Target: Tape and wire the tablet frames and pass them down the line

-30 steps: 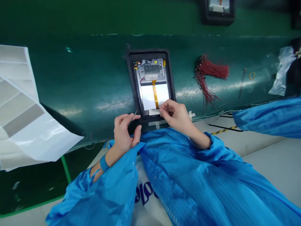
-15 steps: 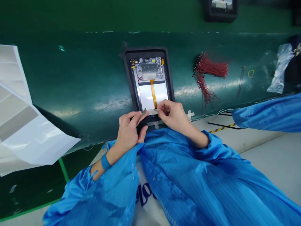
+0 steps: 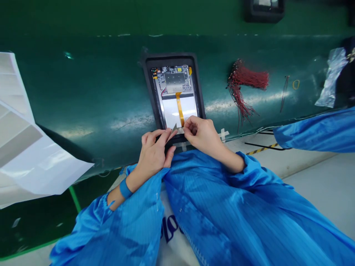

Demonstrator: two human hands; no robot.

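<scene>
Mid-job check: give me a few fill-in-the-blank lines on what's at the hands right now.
Of the left hand and right hand, the thin grey tool is pinched in the ____ one.
The flat cable down the middle of the open tablet is ____.
The tablet lies in a ____ tray.
The bundle of red wires lies to the tray's ____.
Missing words: left; orange; black; right.

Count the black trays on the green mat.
2. Centre tray holds the opened tablet; the left hand, pinching a thin grey tool, and right hand are at its near edge. Top-edge tray is cropped. Others may be hidden.
</scene>
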